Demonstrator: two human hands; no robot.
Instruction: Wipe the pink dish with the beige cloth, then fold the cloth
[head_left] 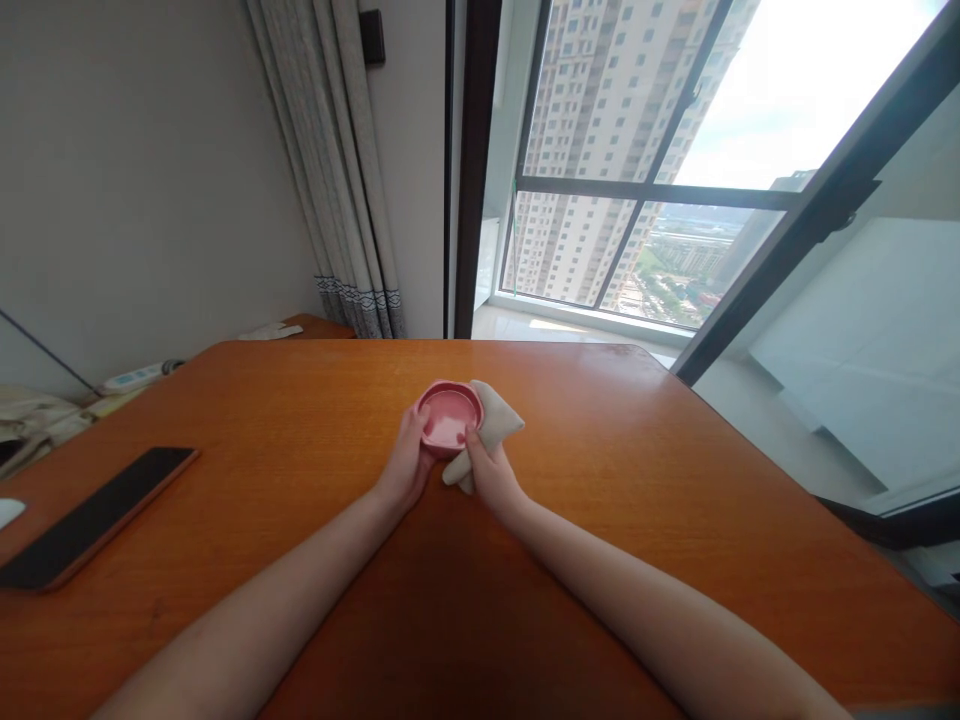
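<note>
Near the middle of the view, a small pink bowl is tilted so that its shiny inside faces me. My left hand grips its left side, thumb at the rim and the other fingers behind it. On the right, my right hand is closed around a pale grey cloth, with the thumb against the bowl's lower right rim. The cloth spreads behind the right side of the bowl, and a fold hangs below it. The fingers behind the bowl and cloth are mostly hidden.
Beneath my hands lies a brown wooden table. A long dark flat object rests at its left, near a white item at the view's edge. Beyond the left edge are a power strip and fabric. A curtain hangs behind.
</note>
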